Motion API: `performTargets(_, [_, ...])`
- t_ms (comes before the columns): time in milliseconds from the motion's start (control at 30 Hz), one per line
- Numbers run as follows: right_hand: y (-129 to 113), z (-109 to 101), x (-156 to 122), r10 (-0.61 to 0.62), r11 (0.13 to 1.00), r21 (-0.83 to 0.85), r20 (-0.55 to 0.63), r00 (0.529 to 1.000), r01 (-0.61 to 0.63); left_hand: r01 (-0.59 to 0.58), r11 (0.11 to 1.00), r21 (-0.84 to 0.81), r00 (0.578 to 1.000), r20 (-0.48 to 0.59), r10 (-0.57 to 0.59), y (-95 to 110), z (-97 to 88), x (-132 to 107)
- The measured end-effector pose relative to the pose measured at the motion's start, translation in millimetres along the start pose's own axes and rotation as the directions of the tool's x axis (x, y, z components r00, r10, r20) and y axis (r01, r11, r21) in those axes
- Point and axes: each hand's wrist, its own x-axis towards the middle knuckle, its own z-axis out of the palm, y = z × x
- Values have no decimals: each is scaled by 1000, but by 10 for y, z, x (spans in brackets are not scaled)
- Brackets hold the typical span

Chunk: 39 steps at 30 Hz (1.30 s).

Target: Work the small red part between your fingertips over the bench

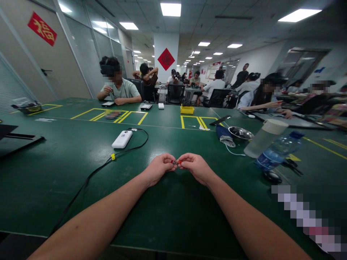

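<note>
Pinched small red-and-silver metal piece [173, 162] in left hand [162, 168], small orange piece [180, 162] in right hand [195, 167], end to end over green desk [173, 220]. Could not tell whether already joined; not yet released.

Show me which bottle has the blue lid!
The clear bottle with a blue label, off to the right of the right hand. The other, a frosted bottle, has a pale lid instead of a blue lid.
</note>
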Motion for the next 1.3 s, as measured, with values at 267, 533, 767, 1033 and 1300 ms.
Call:
performTargets(267, [-33,-1,-20,-34,988,152,38,999,27,-45,996,-71,999,20,47,10,9,-14])
performTargets(533, [18,-30,0,13,988,154,34,999,-18,-47,999,-4,999,15,47,22,7,-19])
performTargets(767, [-10,-12,-10,14,990,141,33,999,-18,-51,999,16,999,17,51,18,10,-19])
performTargets(1033, [-27,20,-9,-72,997,-37,-28,997,71,-96,988,121,995,-16,98,48,27,-19])
performTargets(1300, [-8,-3,-6,-120,975,-188,21,993,121,-63,985,163,997,-41,70,121,49,-40])
